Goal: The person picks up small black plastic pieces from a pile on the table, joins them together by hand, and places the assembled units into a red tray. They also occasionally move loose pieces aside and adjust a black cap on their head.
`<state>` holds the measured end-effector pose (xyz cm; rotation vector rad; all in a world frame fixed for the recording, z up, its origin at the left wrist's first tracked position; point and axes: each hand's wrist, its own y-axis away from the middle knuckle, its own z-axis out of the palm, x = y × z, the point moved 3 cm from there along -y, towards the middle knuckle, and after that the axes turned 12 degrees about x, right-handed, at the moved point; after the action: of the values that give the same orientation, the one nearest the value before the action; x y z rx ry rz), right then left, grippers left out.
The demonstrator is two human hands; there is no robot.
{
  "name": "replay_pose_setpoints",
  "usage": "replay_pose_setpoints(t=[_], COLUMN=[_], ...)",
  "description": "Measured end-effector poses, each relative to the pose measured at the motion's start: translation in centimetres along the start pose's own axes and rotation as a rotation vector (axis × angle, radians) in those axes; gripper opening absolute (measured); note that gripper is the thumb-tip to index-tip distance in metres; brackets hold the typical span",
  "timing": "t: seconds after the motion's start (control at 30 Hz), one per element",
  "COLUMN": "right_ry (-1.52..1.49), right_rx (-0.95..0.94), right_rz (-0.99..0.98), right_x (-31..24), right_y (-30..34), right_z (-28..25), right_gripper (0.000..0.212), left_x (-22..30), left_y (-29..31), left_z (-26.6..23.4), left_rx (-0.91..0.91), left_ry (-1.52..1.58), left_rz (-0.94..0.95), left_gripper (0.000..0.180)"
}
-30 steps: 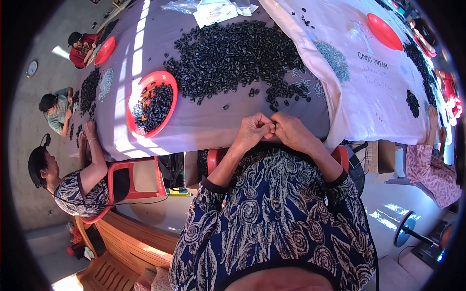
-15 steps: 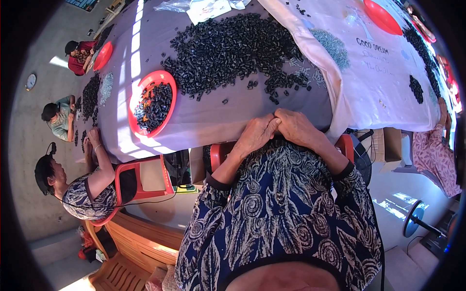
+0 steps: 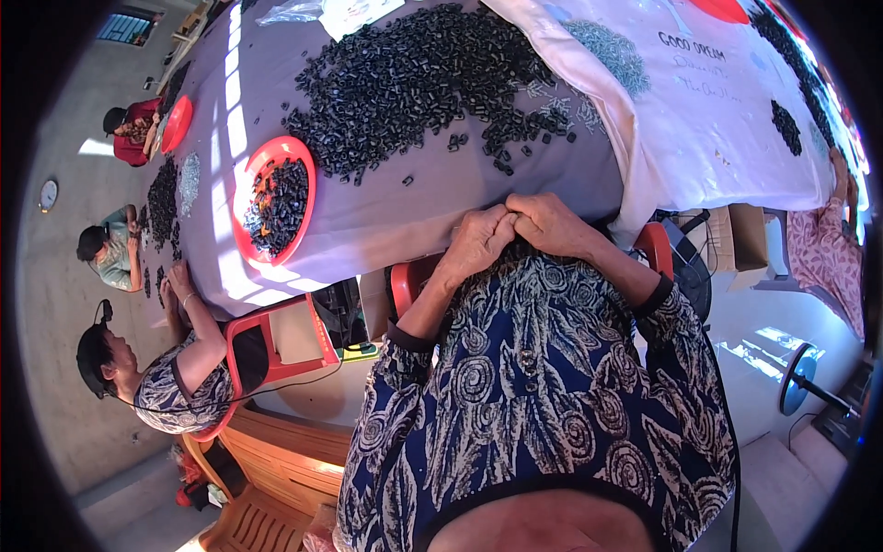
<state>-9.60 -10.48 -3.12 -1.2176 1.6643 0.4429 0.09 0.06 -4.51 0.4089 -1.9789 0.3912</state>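
My left hand [image 3: 475, 241] and my right hand [image 3: 549, 224] are pressed together fingertip to fingertip at the near edge of the table [image 3: 386, 216]. Both sets of fingers are pinched around something small that I cannot make out. A big heap of small black parts [image 3: 414, 83] lies on the grey cloth just beyond my hands. A red dish [image 3: 248, 230] holding more black parts sits to the left of them. My patterned blue sleeves fill the lower middle of the view.
A pile of small pale parts [image 3: 607, 51] lies on the white cloth [image 3: 717, 138] at the right. Other people sit along the table's left side, one on a red chair [image 3: 276, 322]. A fan [image 3: 809, 386] stands at lower right, a cardboard box [image 3: 745, 235] under the table.
My joined hands have stayed together at the table edge, drawn slightly toward my body. The view has shifted a little; the heap and dish lie as before.
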Motion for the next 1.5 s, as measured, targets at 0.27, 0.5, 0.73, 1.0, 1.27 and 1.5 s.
replay_pose_setpoints(t=[0.27, 0.5, 0.73, 1.0, 1.27, 1.5], right_ry=[-0.089, -0.097, 0.001, -0.136, 0.116, 0.042], right_rx=[-0.022, -0.003, -0.172, -0.360, -0.254, -0.303], right_rz=[0.078, 0.093, -0.003, 0.183, 0.034, 0.061], right_x=[-0.1, -0.1, -0.4, -0.8, 0.0, -0.4], right_y=[-0.1, 0.0, 0.1, -0.1, 0.4, 0.5], right_z=[-0.3, 0.0, -1.7, -2.9, -1.6, -2.1], right_gripper=[0.016, 0.015, 0.013, 0.017, 0.022, 0.022], left_x=[-0.1, 0.8, 2.6, 3.1, 2.3, 2.5], left_y=[0.3, 0.1, 0.6, 0.8, 0.8, 0.7], left_z=[0.5, 0.1, 0.3, 0.4, 0.4, -0.1], left_rx=[0.076, 0.176, 0.132, 0.127, 0.083, -0.027], left_ry=[0.089, -0.090, -0.613, -0.678, -0.373, -0.170], left_rz=[0.086, 0.259, 0.552, 0.635, 0.323, 0.136], left_gripper=[0.024, 0.021, 0.014, 0.016, 0.017, 0.022])
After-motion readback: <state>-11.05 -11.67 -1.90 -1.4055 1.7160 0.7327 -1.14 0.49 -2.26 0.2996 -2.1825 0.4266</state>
